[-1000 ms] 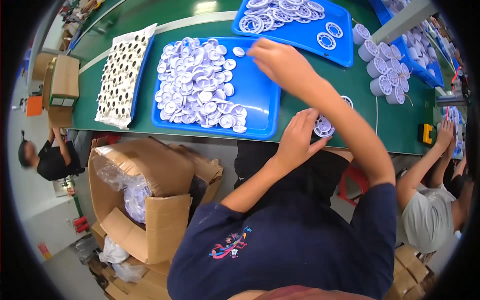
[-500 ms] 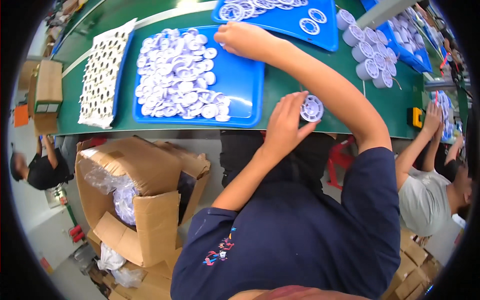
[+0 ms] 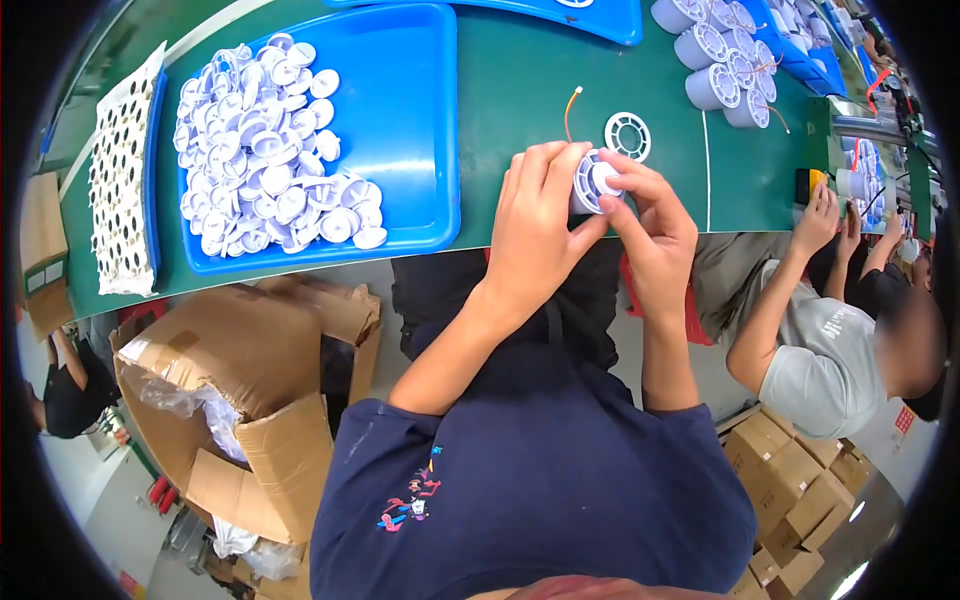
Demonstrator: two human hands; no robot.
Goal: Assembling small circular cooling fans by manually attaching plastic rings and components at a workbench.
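In front of me runs a long green workbench, a thin white line crossing it on the right. A large open cardboard box stands on my near left, beside the bench. To my right a red stool shows partly above grey floor, with brown cartons piled nearer and bright glare at the near right

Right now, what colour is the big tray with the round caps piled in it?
Bright blue tray, clearest in the head view.
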